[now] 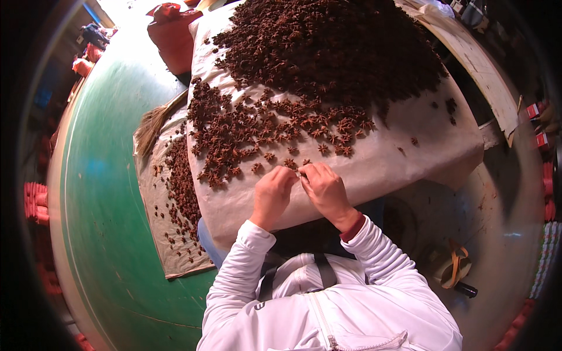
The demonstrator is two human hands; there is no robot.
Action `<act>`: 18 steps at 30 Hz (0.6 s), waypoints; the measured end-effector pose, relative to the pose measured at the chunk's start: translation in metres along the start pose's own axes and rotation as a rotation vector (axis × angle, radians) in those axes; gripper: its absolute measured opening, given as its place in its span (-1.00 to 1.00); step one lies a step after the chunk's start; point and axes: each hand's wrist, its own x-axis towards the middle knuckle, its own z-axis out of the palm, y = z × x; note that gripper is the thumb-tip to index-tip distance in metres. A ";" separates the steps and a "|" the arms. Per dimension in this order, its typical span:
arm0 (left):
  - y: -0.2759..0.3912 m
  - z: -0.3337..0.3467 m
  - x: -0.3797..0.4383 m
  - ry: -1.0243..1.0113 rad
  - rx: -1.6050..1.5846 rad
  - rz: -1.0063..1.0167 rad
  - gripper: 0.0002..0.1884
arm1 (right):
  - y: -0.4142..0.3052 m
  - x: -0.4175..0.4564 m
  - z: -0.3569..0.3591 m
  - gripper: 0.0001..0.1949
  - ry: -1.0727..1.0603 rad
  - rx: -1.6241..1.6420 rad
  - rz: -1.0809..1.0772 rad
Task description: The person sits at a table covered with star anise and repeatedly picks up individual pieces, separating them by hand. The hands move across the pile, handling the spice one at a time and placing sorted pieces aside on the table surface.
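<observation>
Dried star anise pods (294,118) lie in a loose spread on a pale cloth (377,162) that covers the table before me. Behind the spread rises a large dark heap of star anise (333,48). My left hand (274,193) and my right hand (326,189) meet at the near side of the spread, fingertips almost touching. A small dark piece, seemingly of star anise, shows at the right thumb and forefinger, mostly hidden by them. Whether the bent left fingers grip anything is hidden. Just beyond the fingertips lies a single star anise pod (290,163).
Below the table's left side, more star anise (182,184) lies on a floor sheet (151,210) beside a straw broom (153,125). A red sack (175,39) stands at the far left corner. A curved pale board (474,57) runs along the right.
</observation>
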 end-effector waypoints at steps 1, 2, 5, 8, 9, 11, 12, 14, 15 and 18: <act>0.003 -0.003 0.001 -0.010 0.041 0.080 -0.92 | 0.000 0.001 0.001 -0.82 0.028 -0.026 0.014; 0.007 -0.006 0.002 -0.052 0.068 0.201 -0.92 | 0.001 0.003 0.002 -0.83 0.012 -0.053 -0.014; 0.025 -0.020 0.004 -0.195 0.146 0.207 -0.90 | 0.012 0.015 0.001 -0.84 0.053 -0.179 0.006; 0.060 -0.013 -0.021 -0.685 -0.147 0.477 -0.88 | 0.040 0.041 -0.002 -0.81 0.120 -0.337 0.155; 0.068 -0.010 -0.030 -0.859 -0.232 0.516 -0.87 | 0.052 0.050 -0.004 -0.78 0.072 -0.338 0.261; 0.062 -0.007 -0.034 -0.859 -0.289 0.288 -0.85 | 0.071 0.058 -0.005 -0.56 0.193 -0.411 0.066; 0.057 -0.003 -0.034 -0.946 -0.284 0.170 -0.83 | 0.076 0.062 0.001 -0.56 0.159 -0.353 0.033; 0.030 0.007 -0.013 -0.594 -0.177 0.006 -0.71 | 0.084 0.068 0.015 -0.69 0.126 -0.261 -0.112; 0.013 0.014 0.001 -0.304 -0.100 0.006 -0.70 | 0.085 0.070 0.023 -0.84 -0.042 -0.417 -0.071; -0.032 0.036 0.054 0.128 0.172 0.091 -0.63 | 0.093 0.072 0.032 -0.93 -0.063 -0.479 -0.114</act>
